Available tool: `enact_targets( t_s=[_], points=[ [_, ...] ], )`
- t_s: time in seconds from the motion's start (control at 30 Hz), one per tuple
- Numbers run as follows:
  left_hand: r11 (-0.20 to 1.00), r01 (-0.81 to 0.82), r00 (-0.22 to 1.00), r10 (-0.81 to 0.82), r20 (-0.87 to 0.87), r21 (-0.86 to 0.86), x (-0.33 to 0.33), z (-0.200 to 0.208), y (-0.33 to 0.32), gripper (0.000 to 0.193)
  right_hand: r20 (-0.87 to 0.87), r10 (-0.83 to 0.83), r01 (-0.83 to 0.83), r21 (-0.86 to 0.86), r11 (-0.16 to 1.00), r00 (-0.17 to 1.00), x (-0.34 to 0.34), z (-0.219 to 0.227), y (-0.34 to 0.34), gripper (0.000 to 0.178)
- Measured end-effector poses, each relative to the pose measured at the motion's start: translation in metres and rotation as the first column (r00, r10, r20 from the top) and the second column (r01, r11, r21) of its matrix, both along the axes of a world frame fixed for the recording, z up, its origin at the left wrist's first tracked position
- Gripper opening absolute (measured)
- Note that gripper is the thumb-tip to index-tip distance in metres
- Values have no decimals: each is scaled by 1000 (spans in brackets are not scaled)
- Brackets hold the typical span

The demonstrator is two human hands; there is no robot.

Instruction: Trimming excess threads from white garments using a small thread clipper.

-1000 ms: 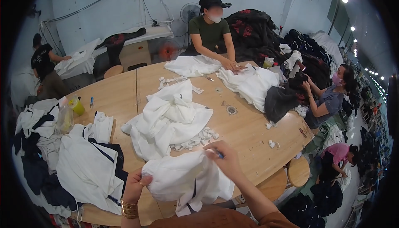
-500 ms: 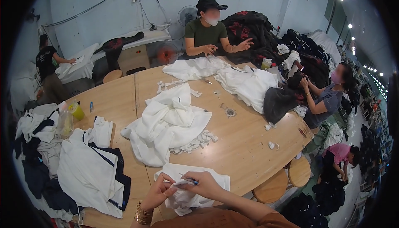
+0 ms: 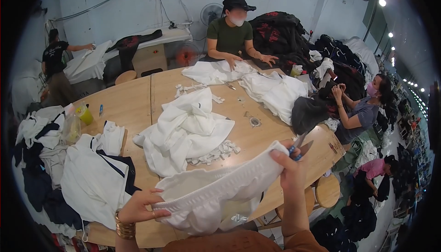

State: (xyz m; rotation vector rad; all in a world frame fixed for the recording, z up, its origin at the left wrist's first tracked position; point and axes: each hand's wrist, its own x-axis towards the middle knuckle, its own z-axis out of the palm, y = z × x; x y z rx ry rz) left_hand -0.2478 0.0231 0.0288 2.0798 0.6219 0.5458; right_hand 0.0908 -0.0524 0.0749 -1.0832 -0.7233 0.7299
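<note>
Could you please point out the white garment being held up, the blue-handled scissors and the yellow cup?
White garment (image 3: 218, 190): head view, on its gathered band.
Blue-handled scissors (image 3: 306, 148): head view, on the lower blade.
Yellow cup (image 3: 84, 114): head view, on its side.

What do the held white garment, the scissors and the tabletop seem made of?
White garment: matte fabric in soft folds, perhaps cotton knit; puckered waistband suggests elastic. Scissors: grey, smooth blades, probably steel; blue handles, likely plastic. Tabletop: tan wood or laminate, faint sheen.

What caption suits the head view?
Right hand, also holding scissors, and left hand spread the gathered band of a white garment above a table.
</note>
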Motion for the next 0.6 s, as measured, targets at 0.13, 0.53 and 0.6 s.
enact_targets(
  t_s=[0.13, 0.53, 0.6],
  points=[
    [989, -129, 992, 130, -5, 74, -23, 8, 6, 20, -167, -103, 112, 46, 993, 981, 10, 10, -6, 15],
    [974, -212, 953, 224, 206, -82, -47, 19, 4, 26, -148, -119, 121, 2, 993, 982, 23, 9, -6, 13],
    [965, -190, 927, 238, 290, -183, -51, 17, 5, 25, -131, -146, 142, -36, 989, 981, 23, 5, -12, 13]
  ],
)
